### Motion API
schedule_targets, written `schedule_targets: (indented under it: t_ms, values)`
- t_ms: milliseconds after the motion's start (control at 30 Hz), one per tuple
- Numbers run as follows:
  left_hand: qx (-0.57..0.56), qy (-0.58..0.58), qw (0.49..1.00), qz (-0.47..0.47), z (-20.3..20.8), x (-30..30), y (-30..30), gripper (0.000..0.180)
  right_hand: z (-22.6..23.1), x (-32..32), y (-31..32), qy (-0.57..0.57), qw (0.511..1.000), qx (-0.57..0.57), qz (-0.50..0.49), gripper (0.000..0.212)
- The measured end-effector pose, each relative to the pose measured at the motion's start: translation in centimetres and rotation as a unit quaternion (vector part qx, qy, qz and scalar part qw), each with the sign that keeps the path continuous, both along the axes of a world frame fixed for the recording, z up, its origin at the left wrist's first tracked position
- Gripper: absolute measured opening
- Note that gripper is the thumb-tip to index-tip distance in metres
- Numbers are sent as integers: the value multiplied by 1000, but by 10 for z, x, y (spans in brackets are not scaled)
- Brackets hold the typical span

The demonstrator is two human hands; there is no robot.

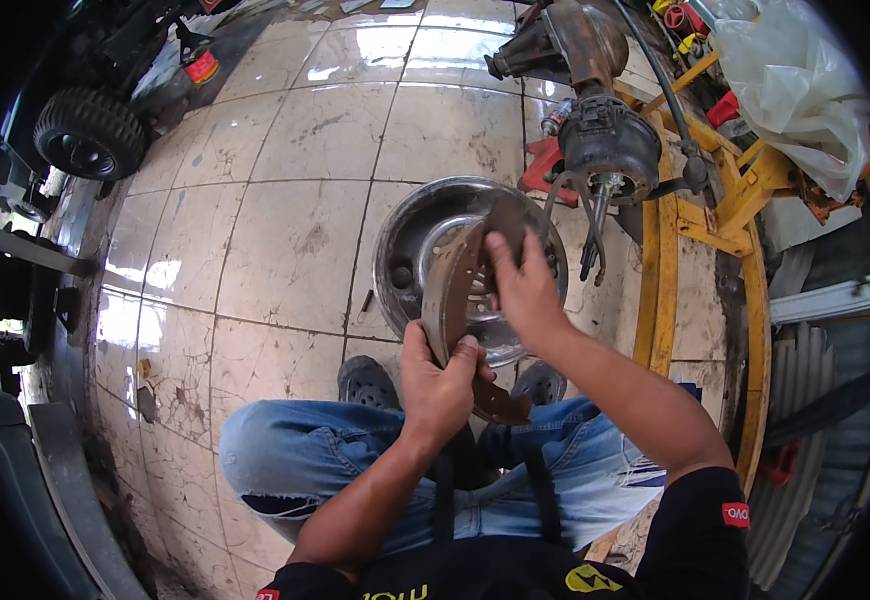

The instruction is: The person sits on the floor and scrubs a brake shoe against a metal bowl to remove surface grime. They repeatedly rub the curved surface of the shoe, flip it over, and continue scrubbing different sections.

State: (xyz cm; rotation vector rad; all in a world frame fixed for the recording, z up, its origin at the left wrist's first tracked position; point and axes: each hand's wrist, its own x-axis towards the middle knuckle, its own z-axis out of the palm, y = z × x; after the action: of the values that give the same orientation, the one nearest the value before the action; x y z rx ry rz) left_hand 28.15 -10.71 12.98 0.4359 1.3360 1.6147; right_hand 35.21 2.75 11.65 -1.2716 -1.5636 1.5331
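A curved, brown brake shoe [445, 290] with rivet holes is held up in front of my knees, tilted on its edge. My left hand [437, 385] is closed around its lower middle, thumb on the inner side. My right hand [530, 290] is at the shoe's upper end, fingers pressed around a thin, dark, flat piece [506, 215]. That piece is smeared by motion, so I cannot tell its kind. Below the shoe, a round metal wheel rim [395, 235] lies on the floor, partly hidden by the shoe and my hands.
An axle assembly with a brake drum hub [610, 145] stands at the right, beside a yellow metal frame [660, 290] and a red stand [543, 165]. A clear plastic bag [795, 90] hangs there. To the left are a vehicle tyre [90, 133] and a red can [200, 67].
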Motion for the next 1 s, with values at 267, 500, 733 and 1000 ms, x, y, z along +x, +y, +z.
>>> schedule_targets:
  t_ms: [267,500,733,1000]
  values:
    - [-7,8,1000,-17,5,2,0,16,2,1,0,-14,999,-24,-18,59]
    - [0,11,1000,-11,1,-2,2,14,2,3,-4,26,1000,-1,7,58]
    - [18,-37,999,-7,-1,-2,-2,16,4,3,-4,28,999,33,11,53]
    - [40,-23,999,-13,-4,-2,1,17,-2,-1,-5,49,990,133,17,55]
